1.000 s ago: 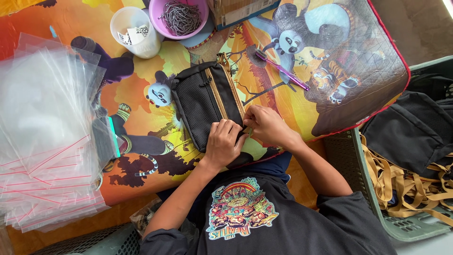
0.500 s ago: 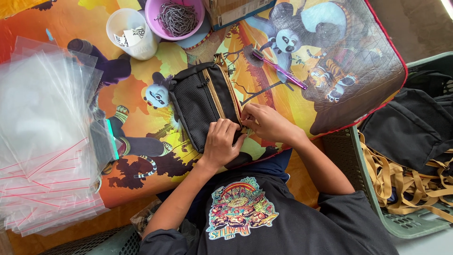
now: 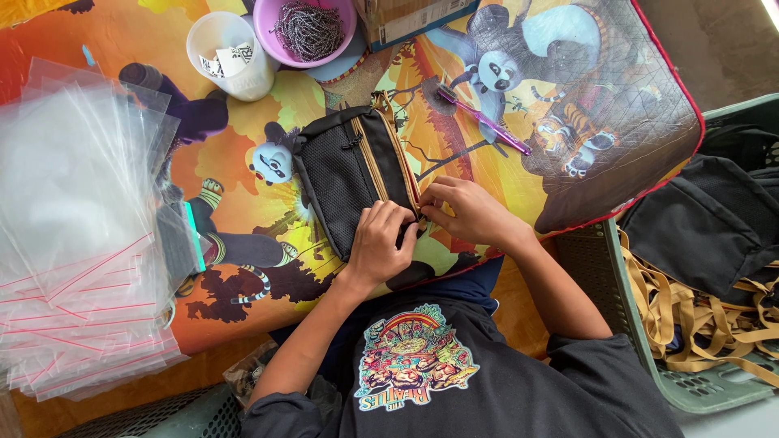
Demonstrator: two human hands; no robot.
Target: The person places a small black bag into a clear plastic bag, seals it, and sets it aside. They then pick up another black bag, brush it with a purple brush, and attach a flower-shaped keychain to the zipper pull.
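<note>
Black mesh and tan trim made up the small pouch (image 3: 357, 174), which lay on the bright cartoon cloth (image 3: 568, 105) covering the table, close to the near edge where the person sat. It lay flat with its tan zip line turned toward the hands, so the near end was easy to reach. The left hand (image 3: 381, 243) pressed down on that near end with bent fingers, most likely to keep the pouch from sliding. The right hand (image 3: 466, 211) pinched something tiny at the same end, beside the tan edge; it was too small to tell what it was. Both hands were closed narrow and touched the pouch, almost meeting.

A thick pile of clear plastic bags (image 3: 77, 235) with red strips sat at the left edge of the table, within easy reach. At the far edge stood a white cup (image 3: 231, 57) with paper tags and a pink bowl (image 3: 312, 32) of thin dark chains, next to a cardboard box (image 3: 414, 16). A purple pen (image 3: 483, 120) lay past the pouch. Off the right edge, a green crate (image 3: 649, 341) held more black pouches (image 3: 706, 227) and tan straps (image 3: 698, 316).
</note>
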